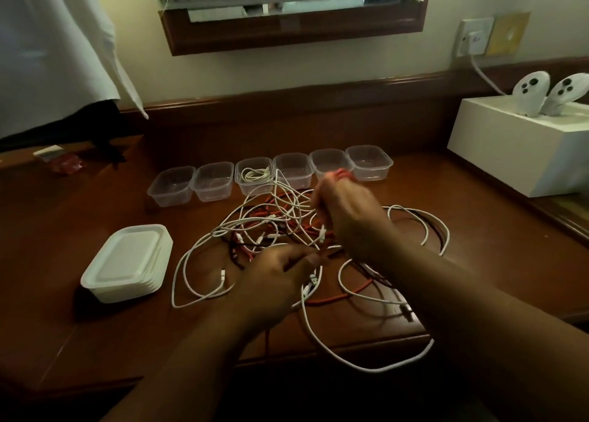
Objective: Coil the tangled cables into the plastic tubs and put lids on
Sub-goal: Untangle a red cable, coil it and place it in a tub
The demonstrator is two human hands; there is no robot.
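A tangle of white, red and black cables (274, 230) lies in the middle of the wooden desk (79, 217). My right hand (350, 214) is raised over it, closed on a red cable whose coil shows above my fingers. My left hand (274, 281) pinches a strand at the near side of the tangle. Several clear plastic tubs (173, 185) stand in a row behind the tangle. One of them, the third tub from the left (255, 176), holds a coiled white cable. A stack of white lids (127, 262) sits at the left.
A white box (522, 144) with two white controllers (532, 91) stands at the right rear, its lead plugged into a wall socket (475, 37). One white cable loop hangs over the desk's front edge (382, 367). A white cloth (54, 55) hangs at the left.
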